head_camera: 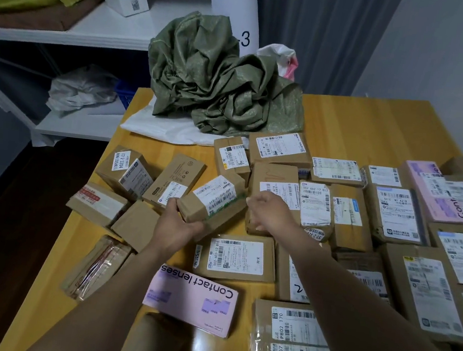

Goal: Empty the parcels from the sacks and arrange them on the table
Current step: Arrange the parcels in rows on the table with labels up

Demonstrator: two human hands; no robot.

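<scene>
Head camera, read from the left. Out past the left fingertips, scattered brown cartons at odd angles on the wooden table. Farther beyond, a crumpled green sack slumped over a flat white sack, seemingly emptied. Left hand reaching forward on a low forearm, palm toward a small taped parcel, fingers curled under its near-left end and thumb up against the end face. Gripped at a tilt above the parcels beneath; fully lifted or partly resting, unclear. Judged light and stiff: corrugated card, tape-wrapped, with a glossy label likely to be slippery. Best taken across the two short ends or under the base edges, never on the label. Just right of that parcel, right hand stretched out knuckles up, fingers close together and aimed left at the parcel's right corner. Motion-blurred, so impossible to tell pinching from merely nearing. Right of those fingers, tidy rows of labelled parcels packed edge to edge across the tabletop.
</scene>
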